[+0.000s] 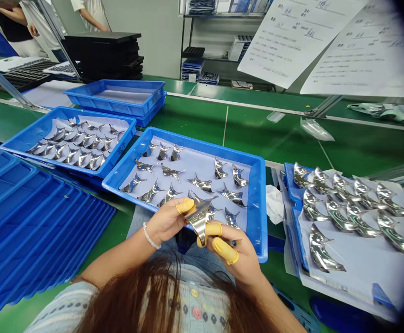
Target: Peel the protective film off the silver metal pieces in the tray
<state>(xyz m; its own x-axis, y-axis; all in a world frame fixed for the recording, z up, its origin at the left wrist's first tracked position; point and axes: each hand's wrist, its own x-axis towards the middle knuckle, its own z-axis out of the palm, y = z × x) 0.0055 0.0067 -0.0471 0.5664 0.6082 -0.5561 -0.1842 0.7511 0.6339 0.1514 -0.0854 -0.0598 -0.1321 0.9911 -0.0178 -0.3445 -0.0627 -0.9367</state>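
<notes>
Over the near blue tray [257, 199], your left hand [165, 221] and right hand [231, 252] pinch one curved metal piece [199, 221]; more pieces [200, 184] lie spaced in this tray, others in the left tray [32, 126] and right tray [294, 217].

1. Curved part [199, 221]: bright metal, polished to a smooth, mirror-like gloss; the parts laid out in the trays look the same.
2. Finger cots [222, 250]: yellow rubber or latex, smooth, with a low sheen.
3. Tray [258, 202]: blue moulded plastic, smooth, semi-gloss.
4. Tray liner [202, 169]: pale sheet, matt; foam or paper, cannot be determined.
5. Bench surface [188, 119]: green, smooth, with a soft gloss; material cannot be determined.
6. Stacked trays [102, 58]: black plastic, matt.
7. Hanging sheets [294, 39]: white printed paper, matt.
8. Sleeve [61, 312]: pale knitted cloth, matt, slightly textured.
</notes>
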